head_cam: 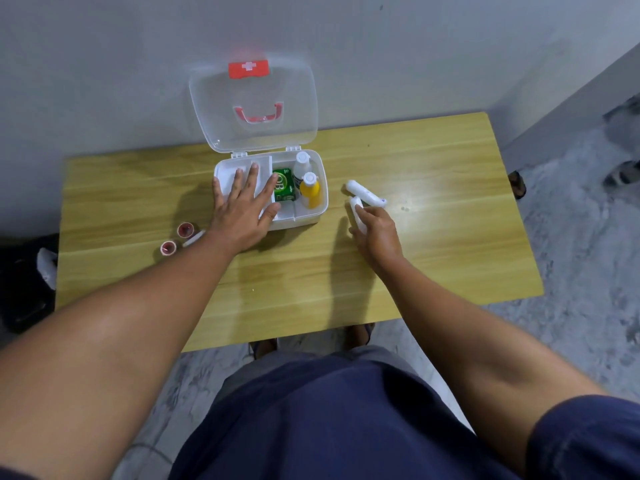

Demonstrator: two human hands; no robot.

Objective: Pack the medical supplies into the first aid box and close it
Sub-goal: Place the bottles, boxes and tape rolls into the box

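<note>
The white first aid box (308, 216) stands open at the back of the wooden table, its clear lid (252, 105) leaning up against the wall. Inside lie a green packet (284, 186), a yellow bottle (310, 191) and a white bottle (302, 163). My left hand (242, 206) rests flat, fingers spread, on the white inner tray (230, 171) in the box's left half. My right hand (375, 230) is closed around a white bandage roll (356, 211) on the table right of the box. A second white roll (365, 194) lies just behind it.
Two small tape rolls with red cores (185, 229) (168, 248) and a thin white stick (194, 238) lie on the table (433, 237) left of my left wrist. The wall runs directly behind the box. Grey floor surrounds the table.
</note>
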